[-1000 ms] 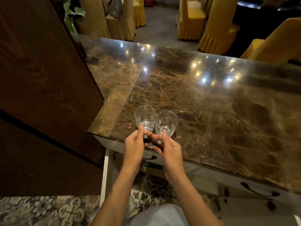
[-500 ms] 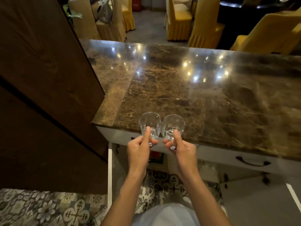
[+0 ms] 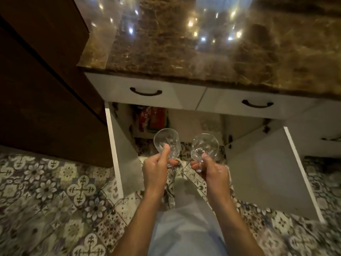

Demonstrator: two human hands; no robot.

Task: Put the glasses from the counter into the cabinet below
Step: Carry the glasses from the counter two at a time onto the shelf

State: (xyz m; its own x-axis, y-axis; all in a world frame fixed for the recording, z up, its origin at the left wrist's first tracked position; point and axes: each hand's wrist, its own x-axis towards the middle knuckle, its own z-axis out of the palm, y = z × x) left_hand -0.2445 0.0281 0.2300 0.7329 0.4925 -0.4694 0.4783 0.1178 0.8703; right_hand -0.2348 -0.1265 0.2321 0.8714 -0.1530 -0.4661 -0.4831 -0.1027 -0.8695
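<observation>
Glasses, two small clear ones, are off the worktop and in my hands, one each, held in the air below its front edge. My left hand curls round the foot of the left glass, thumb raised against the bowl. My right hand pinches the right glass low, at its stubby base. Both bowls lean away from my wrists, near each other but not touching.

Just beyond the hands the cabinet stands open, its white doors swung wide to either side. A red packet sits inside, ahead of my left hand.

I judge these light, rigid and brittle, with smooth walls that could slip. The grip low at the thick base seems safest — not the thin rim. I would guard against the bowls knocking together, or against the cabinet frame, and set each down softly.
</observation>
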